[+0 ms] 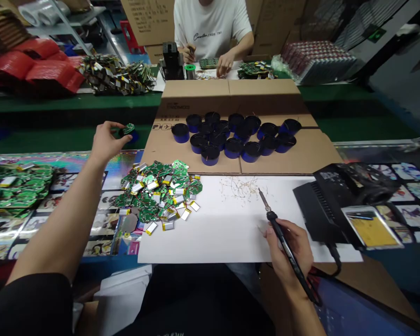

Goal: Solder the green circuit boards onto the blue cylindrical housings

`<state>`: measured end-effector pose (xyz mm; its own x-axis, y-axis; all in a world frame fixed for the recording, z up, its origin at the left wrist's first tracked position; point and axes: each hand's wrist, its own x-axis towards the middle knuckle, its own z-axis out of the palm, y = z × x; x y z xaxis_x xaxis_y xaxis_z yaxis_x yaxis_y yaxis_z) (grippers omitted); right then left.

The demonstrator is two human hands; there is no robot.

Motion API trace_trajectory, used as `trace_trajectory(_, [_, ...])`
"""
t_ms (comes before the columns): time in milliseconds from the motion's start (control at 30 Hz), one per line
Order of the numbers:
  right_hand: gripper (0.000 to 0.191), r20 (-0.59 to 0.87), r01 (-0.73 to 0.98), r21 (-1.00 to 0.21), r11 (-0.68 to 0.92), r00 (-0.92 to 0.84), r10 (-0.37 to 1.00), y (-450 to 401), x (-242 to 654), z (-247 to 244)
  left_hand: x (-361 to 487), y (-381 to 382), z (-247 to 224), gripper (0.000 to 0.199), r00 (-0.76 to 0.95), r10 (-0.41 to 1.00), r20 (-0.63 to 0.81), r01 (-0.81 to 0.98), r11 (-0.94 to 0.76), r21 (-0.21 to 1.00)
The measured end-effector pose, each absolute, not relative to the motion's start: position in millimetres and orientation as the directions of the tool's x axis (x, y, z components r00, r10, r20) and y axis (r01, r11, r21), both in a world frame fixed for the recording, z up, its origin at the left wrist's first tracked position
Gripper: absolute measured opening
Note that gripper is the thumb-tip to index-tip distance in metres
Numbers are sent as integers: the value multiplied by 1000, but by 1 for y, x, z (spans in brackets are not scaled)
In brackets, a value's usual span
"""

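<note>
At the left, my left hand is closed on the rim of a round blue housing, with a small green circuit board at its top. Whether the board sits inside or is pinched too, I cannot tell. My right hand grips a black soldering iron, its tip pointing up and away over the white sheet. Thin wire clippings lie scattered just left of that tip. Between my hands is a heap of green circuit boards with silver battery cells wired to them.
Several dark blue round housings stand on flattened cardboard. A black soldering station with a yellow sponge is at the right. More circuit boards lie far left. Across the bench, a person in a white shirt handles boards.
</note>
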<state>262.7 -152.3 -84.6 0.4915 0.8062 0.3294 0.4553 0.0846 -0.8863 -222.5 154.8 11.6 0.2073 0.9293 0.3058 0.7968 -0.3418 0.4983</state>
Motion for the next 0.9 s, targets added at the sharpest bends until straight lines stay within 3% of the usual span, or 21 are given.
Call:
trace_trajectory(100, [39, 305, 390, -915, 106, 494, 814, -150, 253, -80, -197, 129, 33, 19, 65, 919, 389, 817, -273, 508])
trace_trajectory(133, [38, 295, 358, -926, 119, 489, 821, -148, 249, -77, -183, 116, 41, 18, 74, 931, 356, 804, -267, 532])
trace_trajectory(267, [33, 294, 243, -948, 204, 435, 851, -138, 230, -66, -121, 60, 54, 22, 445, 881, 163, 715, -459, 527])
trace_trajectory(367, [25, 332, 235, -938, 256, 390, 859, -132, 217, -64, -83, 32, 40, 28, 639, 761, 111, 684, -628, 370])
trace_trajectory(467, [19, 347, 302, -921, 247, 345, 872, -129, 211, -66, -58, 19, 18, 32, 635, 766, 100, 756, -642, 123])
trace_trajectory(567, [20, 323, 366, -908, 204, 301, 897, -130, 213, -69, -45, 15, 5, 27, 613, 784, 98, 786, -618, 25])
trace_trajectory(633, [20, 316, 401, -897, 187, 286, 904, -131, 216, -70, -43, 14, 5, 16, 614, 781, 111, 779, -623, 75])
trace_trajectory(700, [18, 334, 436, -879, 191, 279, 901, -132, 218, -70, -43, 14, 11, 5, 618, 777, 120, 749, -629, 208])
trace_trajectory(800, [17, 402, 499, -835, 233, 263, 877, -130, 217, -67, -43, 12, 22, 4, 565, 818, 104, 662, -525, 535])
trace_trajectory(900, [24, 493, 512, -798, 319, 251, 833, -121, 210, -58, -35, 9, 28, 19, 500, 863, 65, 430, -313, 847])
